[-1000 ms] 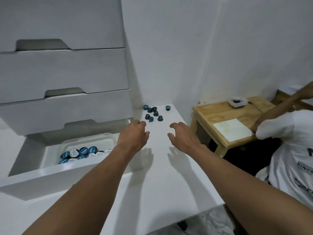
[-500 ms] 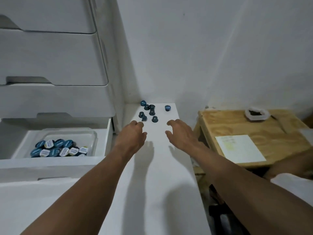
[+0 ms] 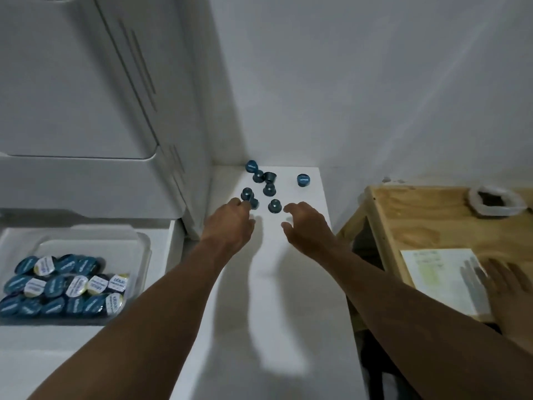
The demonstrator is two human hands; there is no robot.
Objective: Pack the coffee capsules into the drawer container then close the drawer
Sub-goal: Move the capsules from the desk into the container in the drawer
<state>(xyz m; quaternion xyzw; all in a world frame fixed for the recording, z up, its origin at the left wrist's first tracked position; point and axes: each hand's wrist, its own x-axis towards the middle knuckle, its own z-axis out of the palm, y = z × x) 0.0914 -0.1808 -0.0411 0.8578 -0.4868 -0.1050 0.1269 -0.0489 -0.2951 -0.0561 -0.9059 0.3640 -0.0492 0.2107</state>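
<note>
Both reaches have advanced since a second ago. My left fingers (image 3: 240, 205), loosely curled and empty, now touch the nearest coffee capsules (image 3: 269, 189); right fingers (image 3: 292, 209), spread and empty, stop just short. Pickup appears imminent. Drawer container (image 3: 145, 249) stands open, well left.

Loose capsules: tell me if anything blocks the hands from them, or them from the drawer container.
Nothing visible does. The left hand and right hand are right at the loose capsules on the white top. The container sits uncovered in the open drawer.
</note>
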